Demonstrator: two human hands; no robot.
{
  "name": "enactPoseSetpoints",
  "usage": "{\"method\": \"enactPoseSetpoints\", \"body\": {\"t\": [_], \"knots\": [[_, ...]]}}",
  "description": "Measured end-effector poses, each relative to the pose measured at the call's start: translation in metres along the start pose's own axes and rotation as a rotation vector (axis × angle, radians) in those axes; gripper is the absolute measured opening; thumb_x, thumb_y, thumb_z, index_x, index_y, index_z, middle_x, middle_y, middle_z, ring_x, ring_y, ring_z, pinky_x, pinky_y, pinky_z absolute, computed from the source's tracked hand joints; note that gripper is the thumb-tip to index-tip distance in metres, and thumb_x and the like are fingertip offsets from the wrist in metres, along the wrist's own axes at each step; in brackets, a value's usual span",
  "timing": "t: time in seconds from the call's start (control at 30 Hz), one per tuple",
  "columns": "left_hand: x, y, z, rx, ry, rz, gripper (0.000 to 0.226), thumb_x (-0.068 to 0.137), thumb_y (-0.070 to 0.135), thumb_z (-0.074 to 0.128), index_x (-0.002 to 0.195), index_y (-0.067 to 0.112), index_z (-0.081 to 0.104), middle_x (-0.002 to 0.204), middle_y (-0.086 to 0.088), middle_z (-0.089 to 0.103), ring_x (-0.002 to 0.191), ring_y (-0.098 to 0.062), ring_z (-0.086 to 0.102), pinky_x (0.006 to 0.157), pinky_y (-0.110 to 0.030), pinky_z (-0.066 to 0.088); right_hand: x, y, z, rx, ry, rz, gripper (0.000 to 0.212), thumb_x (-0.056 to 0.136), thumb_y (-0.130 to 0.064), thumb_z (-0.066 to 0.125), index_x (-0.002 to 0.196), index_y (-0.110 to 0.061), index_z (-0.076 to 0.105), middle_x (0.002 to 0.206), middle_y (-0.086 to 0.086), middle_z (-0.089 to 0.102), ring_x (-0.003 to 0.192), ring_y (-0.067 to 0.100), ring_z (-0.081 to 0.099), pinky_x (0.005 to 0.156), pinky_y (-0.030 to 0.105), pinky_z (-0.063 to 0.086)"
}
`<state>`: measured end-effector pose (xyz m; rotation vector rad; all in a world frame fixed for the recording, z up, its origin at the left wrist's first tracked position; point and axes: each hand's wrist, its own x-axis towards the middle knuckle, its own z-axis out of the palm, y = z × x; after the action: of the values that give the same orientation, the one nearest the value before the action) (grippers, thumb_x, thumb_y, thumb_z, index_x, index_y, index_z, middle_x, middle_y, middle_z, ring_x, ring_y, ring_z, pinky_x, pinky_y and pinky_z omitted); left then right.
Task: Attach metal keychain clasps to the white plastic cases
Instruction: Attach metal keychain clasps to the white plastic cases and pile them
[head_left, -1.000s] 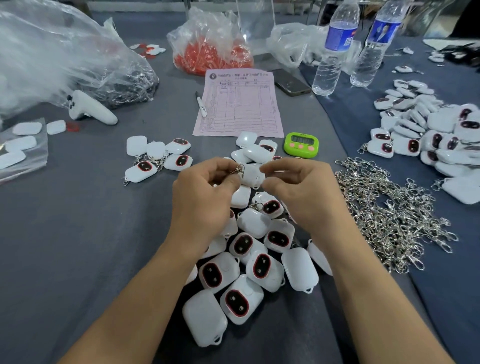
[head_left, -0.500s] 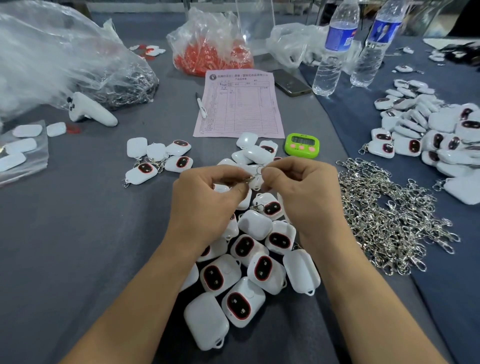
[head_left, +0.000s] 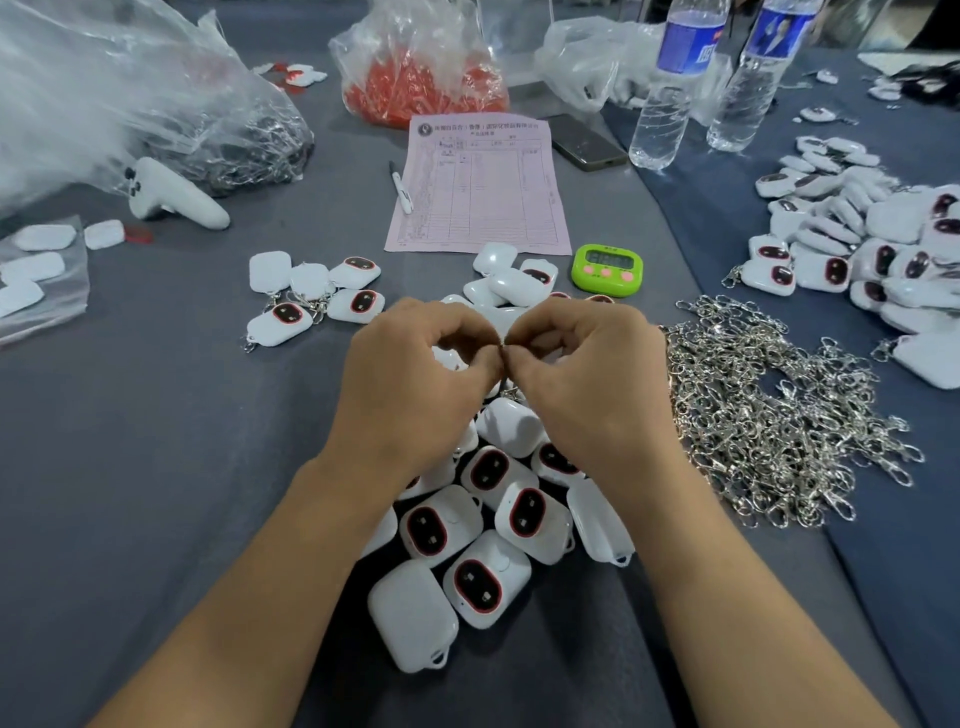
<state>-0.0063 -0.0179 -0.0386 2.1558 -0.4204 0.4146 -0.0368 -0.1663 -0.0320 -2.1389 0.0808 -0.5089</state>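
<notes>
Fingertips of the left hand (head_left: 410, 387) and right hand (head_left: 589, 387) all but hide the pinched clasp (head_left: 503, 344). Two bottles (head_left: 670, 93) at the table's (head_left: 156, 467) far edge are cropped above their labels. The form's (head_left: 483, 202) print is illegible.

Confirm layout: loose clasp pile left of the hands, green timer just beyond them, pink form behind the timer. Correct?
Wrong on one point: in the head view the loose clasp pile lies to the right of both the left hand and the right hand, not to their left. The green timer just beyond them and the pink form behind it are as stated.
</notes>
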Motion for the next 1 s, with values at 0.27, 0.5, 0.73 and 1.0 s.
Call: {"method": "enactPoseSetpoints", "body": {"t": [0.27, 0.5, 0.73, 1.0], "knots": [[-0.0023, 0.0008, 0.0039, -0.082, 0.01, -0.023, 0.013, 0.087, 0.024, 0.073, 0.085, 0.037, 0.071, 0.077, 0.022, 0.067, 0.082, 0.01, 0.06, 0.071, -0.002, 0.04, 0.0034, 0.0004, -0.0008, 0.208, -0.046, 0.168, 0.013, 0.077, -0.01, 0.075, 0.069, -0.021, 0.077, 0.062, -0.001, 0.072, 0.064, 0.023, 0.07, 0.064, 0.039, 0.06], [-0.0011, -0.0014, 0.0011, -0.134, -0.033, -0.057, 0.017, 0.085, 0.022, 0.075, 0.078, 0.037, 0.073, 0.074, 0.021, 0.069, 0.072, 0.007, 0.061, 0.067, -0.01, 0.046, 0.0014, 0.0014, 0.0003, 0.108, -0.048, 0.138, 0.012, 0.079, -0.017, 0.075, 0.069, -0.025, 0.077, 0.06, -0.01, 0.07, 0.057, 0.01, 0.066, 0.055, 0.026, 0.054], [-0.0049, -0.0007, 0.0019, 0.054, 0.031, 0.095, 0.014, 0.084, 0.024, 0.078, 0.094, 0.034, 0.075, 0.085, 0.019, 0.069, 0.082, 0.002, 0.059, 0.078, -0.007, 0.04, 0.0018, 0.0021, 0.0012, 0.057, -0.036, 0.123, 0.014, 0.077, -0.014, 0.076, 0.069, -0.025, 0.075, 0.057, -0.012, 0.067, 0.051, 0.007, 0.059, 0.05, 0.023, 0.048], [-0.0005, -0.0004, 0.0001, -0.2, -0.037, -0.098, 0.023, 0.081, 0.018, 0.079, 0.076, 0.04, 0.075, 0.07, 0.022, 0.07, 0.056, 0.005, 0.058, 0.053, -0.01, 0.044, 0.0058, 0.0038, -0.0028, 0.29, -0.11, 0.232, 0.018, 0.084, -0.006, 0.074, 0.073, -0.019, 0.08, 0.066, -0.001, 0.074, 0.066, 0.013, 0.069, 0.075, 0.043, 0.061]]}}
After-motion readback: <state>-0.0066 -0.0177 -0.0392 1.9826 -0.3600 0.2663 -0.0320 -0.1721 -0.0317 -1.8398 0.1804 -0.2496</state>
